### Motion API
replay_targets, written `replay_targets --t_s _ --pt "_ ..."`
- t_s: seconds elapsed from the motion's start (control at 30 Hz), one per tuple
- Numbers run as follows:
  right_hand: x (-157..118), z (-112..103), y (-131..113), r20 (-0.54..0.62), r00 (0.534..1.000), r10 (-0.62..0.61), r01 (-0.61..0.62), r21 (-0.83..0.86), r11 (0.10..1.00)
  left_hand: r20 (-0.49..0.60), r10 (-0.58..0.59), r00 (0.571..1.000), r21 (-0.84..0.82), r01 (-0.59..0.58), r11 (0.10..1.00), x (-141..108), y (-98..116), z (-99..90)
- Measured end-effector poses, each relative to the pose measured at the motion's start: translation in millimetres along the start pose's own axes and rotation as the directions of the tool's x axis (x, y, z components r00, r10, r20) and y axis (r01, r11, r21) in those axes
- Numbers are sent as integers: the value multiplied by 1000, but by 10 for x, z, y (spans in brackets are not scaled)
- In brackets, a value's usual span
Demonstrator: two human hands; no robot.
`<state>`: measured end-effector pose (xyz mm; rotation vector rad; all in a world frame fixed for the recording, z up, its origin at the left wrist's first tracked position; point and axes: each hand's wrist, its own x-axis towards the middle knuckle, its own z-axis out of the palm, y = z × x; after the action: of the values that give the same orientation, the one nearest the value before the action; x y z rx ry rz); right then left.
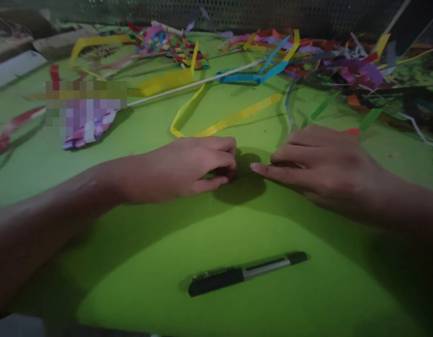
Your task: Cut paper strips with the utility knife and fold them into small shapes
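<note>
My left hand (195, 166) is over the green tabletop (160, 262), its fingers curled and the thumb close to them in a pinch. Facing it is my right hand (328, 161), fingers bent and pressed down, thumb pointing left. A faint thin dark line runs between the fingertips; I cannot make out what it is. In front of both hands lies a capped black pen (220, 280) with a grey barrel. Just beyond the hands are a folded yellow strip (237, 117) and a long thin pale stick (188, 86).
A pink and purple woven piece (93, 128) lies at the left, partly blurred out. A blue strip (244, 77) crosses the stick. Heaps of coloured strips (364, 70) spread along the back right. Behind them stands a dark perforated panel (272, 14).
</note>
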<state>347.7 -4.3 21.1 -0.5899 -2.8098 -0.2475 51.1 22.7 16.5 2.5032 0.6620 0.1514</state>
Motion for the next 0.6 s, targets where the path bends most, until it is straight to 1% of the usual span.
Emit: replay_targets --t_s 0.13,0.3,0.47,0.6 --pt "-6 -4 6 3 999 -35 35 -7 999 34 -16 999 5 16 1000 20 38 -35" --pt "-20 -16 39 34 998 -49 51 -57 997 54 -53 997 9 53 999 44 78 -57" --pt "-35 -32 58 29 999 -35 37 -77 996 56 -48 997 18 47 999 53 69 -54" --pt "-39 -23 56 31 998 -63 66 -102 993 61 -43 997 22 42 999 38 45 -55"
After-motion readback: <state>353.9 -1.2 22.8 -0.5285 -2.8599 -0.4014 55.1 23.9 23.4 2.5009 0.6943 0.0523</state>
